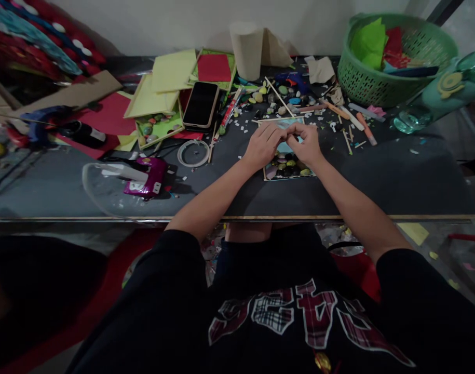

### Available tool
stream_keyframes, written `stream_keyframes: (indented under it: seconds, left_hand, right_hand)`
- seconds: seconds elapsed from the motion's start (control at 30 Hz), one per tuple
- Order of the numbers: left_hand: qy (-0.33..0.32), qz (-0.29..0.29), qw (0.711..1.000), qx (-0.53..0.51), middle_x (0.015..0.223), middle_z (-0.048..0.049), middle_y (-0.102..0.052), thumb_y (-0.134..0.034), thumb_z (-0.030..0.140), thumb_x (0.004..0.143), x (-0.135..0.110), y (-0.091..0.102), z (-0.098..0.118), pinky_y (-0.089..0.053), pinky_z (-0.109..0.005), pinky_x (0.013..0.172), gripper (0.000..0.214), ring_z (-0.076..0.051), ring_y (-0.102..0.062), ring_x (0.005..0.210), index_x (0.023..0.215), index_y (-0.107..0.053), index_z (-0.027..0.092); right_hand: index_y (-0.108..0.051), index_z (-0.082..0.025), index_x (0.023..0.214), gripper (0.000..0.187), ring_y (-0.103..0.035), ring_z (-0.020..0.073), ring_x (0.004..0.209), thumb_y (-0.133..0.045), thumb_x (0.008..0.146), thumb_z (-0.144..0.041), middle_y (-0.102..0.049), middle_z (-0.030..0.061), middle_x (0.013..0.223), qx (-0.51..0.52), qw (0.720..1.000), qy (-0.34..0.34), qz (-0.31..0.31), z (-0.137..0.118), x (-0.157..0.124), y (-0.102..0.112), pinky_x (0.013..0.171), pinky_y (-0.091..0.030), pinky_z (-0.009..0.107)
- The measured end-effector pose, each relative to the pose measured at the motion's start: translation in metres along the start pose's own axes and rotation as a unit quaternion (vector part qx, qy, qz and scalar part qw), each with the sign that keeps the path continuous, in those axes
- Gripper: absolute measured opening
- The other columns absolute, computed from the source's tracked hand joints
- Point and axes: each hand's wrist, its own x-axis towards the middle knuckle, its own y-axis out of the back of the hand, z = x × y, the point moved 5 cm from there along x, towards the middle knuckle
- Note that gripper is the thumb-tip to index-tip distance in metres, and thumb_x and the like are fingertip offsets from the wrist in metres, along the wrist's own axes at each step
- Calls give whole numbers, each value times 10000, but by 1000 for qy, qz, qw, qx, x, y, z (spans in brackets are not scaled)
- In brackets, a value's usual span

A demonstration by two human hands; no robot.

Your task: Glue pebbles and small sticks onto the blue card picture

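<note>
Both my hands rest over a small framed craft panel on the dark table. The panel has a pale blue upper part and dark and yellow pebbles glued along its lower part. My left hand and my right hand meet above the panel, fingers curled and pinched together. What they pinch is too small to make out. Loose coloured pebbles and thin wooden sticks lie just beyond the panel.
A black phone lies on coloured paper sheets at the left. A magenta tape dispenser and a clear tape ring sit nearer. A green basket with paper stands far right, beside a teal bottle. A paper roll stands at the back.
</note>
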Motion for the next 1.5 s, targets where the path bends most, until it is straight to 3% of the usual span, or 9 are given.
stream_keyframes:
  seconds: [0.1,0.27,0.4,0.53,0.83,1.0,1.2,1.33,1.5]
  left_hand:
    - [-11,17,1000,-6,892,-79,-614,-115,596,1024,-5,5,6,-529,-502,934,602,-244,-647,969,907,-584,238]
    - [94,93,990,-40,933,-81,-621,-143,648,1009,-8,13,-10,-539,-468,921,588,-229,-635,975,1021,-573,247]
    - [166,70,975,-132,951,-72,-621,-154,693,989,-8,-5,-37,-566,-357,769,605,-187,-643,883,1128,-546,254]
    - [167,4,959,-229,933,-77,-634,-175,725,970,-10,-23,-45,-572,-359,740,645,-191,-652,847,1128,-557,231]
    - [156,-46,931,-325,1039,-99,-666,-320,781,923,-7,-23,-31,-548,-383,923,713,-227,-649,1004,1195,-627,197]
    - [176,15,969,-172,1201,-85,-631,-355,665,985,-8,-12,-55,-488,-389,994,611,-232,-606,1159,1473,-428,304]
    - [95,-72,993,3,1215,-104,-681,-619,322,940,-5,-9,-49,-453,-494,1091,195,-293,-579,1225,1039,-756,224]
    - [112,-69,991,-36,1036,-73,-752,-691,244,895,-2,-7,-37,-510,-434,1029,99,-244,-658,1098,918,-777,202]
    - [67,-140,977,-146,970,-32,-787,-712,301,891,-2,-8,-19,-532,-371,975,111,-192,-711,998,863,-787,224]
  right_hand:
    - [-593,-229,821,242,-594,179,728,-483,925,-419,-619,25,775,37,995,-27,85,31,9,24,706,-521,364]
    - [-617,-214,828,249,-631,247,831,-506,939,-407,-662,75,832,-81,991,-72,72,73,8,55,773,-533,468]
    - [-678,-187,914,318,-580,378,1115,-617,882,-497,-688,146,1097,-244,966,-38,80,47,-1,49,961,-434,647]
    - [-647,-265,1220,458,-524,348,1262,-541,930,-603,-627,114,1334,-221,974,16,49,7,-3,33,1066,-388,602]
    - [-726,-259,873,577,-599,308,1182,-519,842,-797,-690,81,1187,-56,998,38,11,8,3,25,1081,-428,572]
    - [-709,-274,854,544,-611,305,1159,-526,846,-786,-692,68,1121,-24,998,32,49,15,4,33,1098,-424,579]
    - [-710,-282,942,469,-597,308,1192,-449,949,-672,-677,87,1153,-61,995,-8,76,30,5,42,1111,-417,570]
    - [-691,-270,960,394,-593,312,1199,-482,949,-605,-681,92,1158,-88,994,0,61,27,4,38,1117,-411,568]
    - [-569,-252,1269,423,-569,317,1218,-524,926,-496,-659,115,1223,-116,991,11,72,14,0,40,1095,-428,560]
